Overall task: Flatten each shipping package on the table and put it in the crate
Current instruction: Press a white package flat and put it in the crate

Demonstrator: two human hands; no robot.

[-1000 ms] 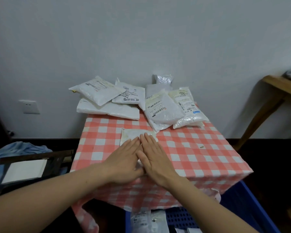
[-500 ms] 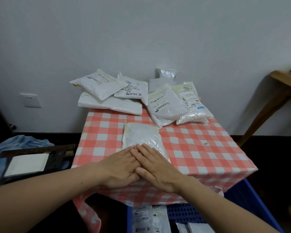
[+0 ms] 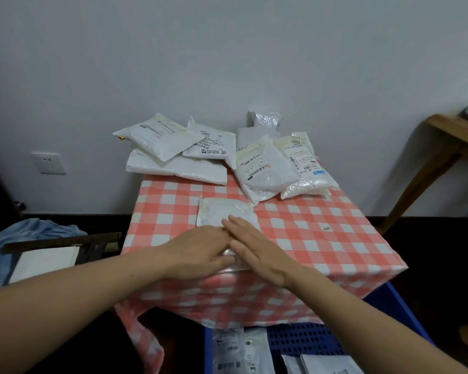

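Note:
A flat white shipping package (image 3: pixel 224 213) lies on the red-and-white checked table (image 3: pixel 322 238), near its front edge. My left hand (image 3: pixel 200 249) and my right hand (image 3: pixel 254 249) press side by side on the package's near end with straight fingers, covering that part. Several more white packages (image 3: pixel 265 171) are piled at the back of the table against the wall. A blue crate (image 3: pixel 308 344) stands on the floor below the table's front edge, with several flat packages (image 3: pixel 238 349) inside.
A wooden table (image 3: pixel 449 141) stands at the right. Blue cloth (image 3: pixel 30 233) and a white board (image 3: pixel 43 261) lie at the left on the floor side. A wall socket (image 3: pixel 49 163) sits left of the table. A small crumb (image 3: pixel 326 228) lies on the tablecloth.
Both hands slid toward me along the package to its near end, uncovering its far half. The hands stay flat and side by side.

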